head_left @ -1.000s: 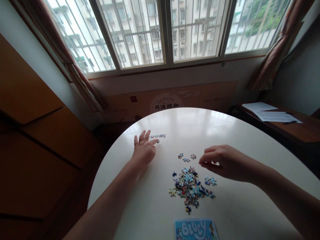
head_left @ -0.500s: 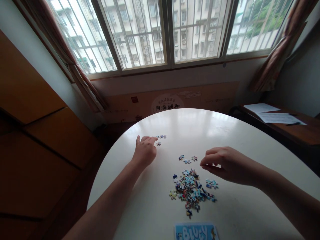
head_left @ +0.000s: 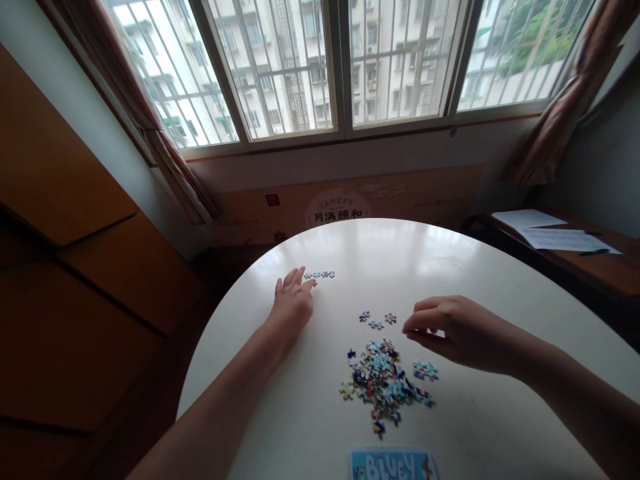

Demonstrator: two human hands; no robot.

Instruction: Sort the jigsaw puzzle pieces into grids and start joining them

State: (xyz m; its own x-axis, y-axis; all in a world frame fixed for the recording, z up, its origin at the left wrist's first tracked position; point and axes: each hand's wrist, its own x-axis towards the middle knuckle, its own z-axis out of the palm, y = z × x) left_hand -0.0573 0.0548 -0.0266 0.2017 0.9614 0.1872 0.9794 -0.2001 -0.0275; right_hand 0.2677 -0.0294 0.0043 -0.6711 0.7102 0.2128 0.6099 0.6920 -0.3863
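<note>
My left hand (head_left: 293,298) reaches over the far left of the table with its fingers spread. One fingertip touches or nearly covers a loose jigsaw piece (head_left: 315,283). Just beyond lies a short row of jigsaw pieces (head_left: 325,274). My right hand (head_left: 443,325) hovers right of the middle, thumb and fingertips brought together in a pinch; whether a small piece is between them is hidden. Left of those fingertips are a few jigsaw pieces (head_left: 377,324). Nearer me is a heap of mixed jigsaw pieces (head_left: 377,380), with a blue cluster of pieces (head_left: 425,370) to its right.
A blue Bluey box or card (head_left: 393,465) sits at the bottom edge of view on the round white table (head_left: 240,427). Papers (head_left: 565,239) and a pen (head_left: 594,252) lie on a brown side table at right. Wooden cabinets (head_left: 105,320) stand at left.
My left hand has spread its fingers and drawn slightly back from the row toward the loose piece below. More of the row now shows. The right hand holds nearly the same pose.
</note>
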